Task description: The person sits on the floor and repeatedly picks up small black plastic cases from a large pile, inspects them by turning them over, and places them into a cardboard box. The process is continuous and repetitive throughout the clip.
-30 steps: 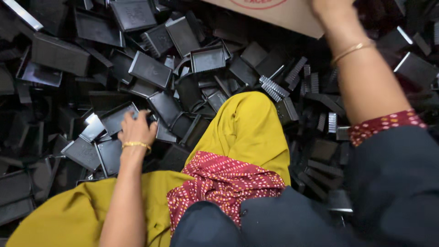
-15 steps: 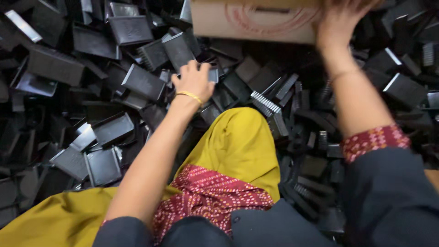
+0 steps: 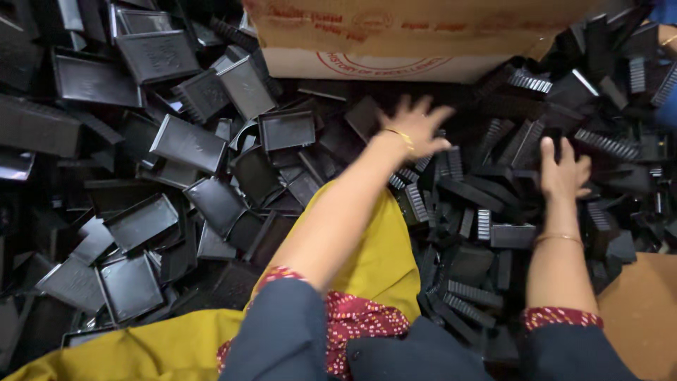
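Heaped black plastic trays (image 3: pixel 187 144) and ribbed parts (image 3: pixel 458 190) cover the floor below a cardboard box (image 3: pixel 395 35); left hand (image 3: pixel 417 127) spreads empty, right hand (image 3: pixel 564 169) presses flat on the pile, seemingly gathering pieces, grasp next.

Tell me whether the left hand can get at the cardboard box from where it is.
Probably yes. The left hand hovers open over the black plastic parts, just below the cardboard box, and nothing stands between them. The right hand rests on the pile, out of the way.
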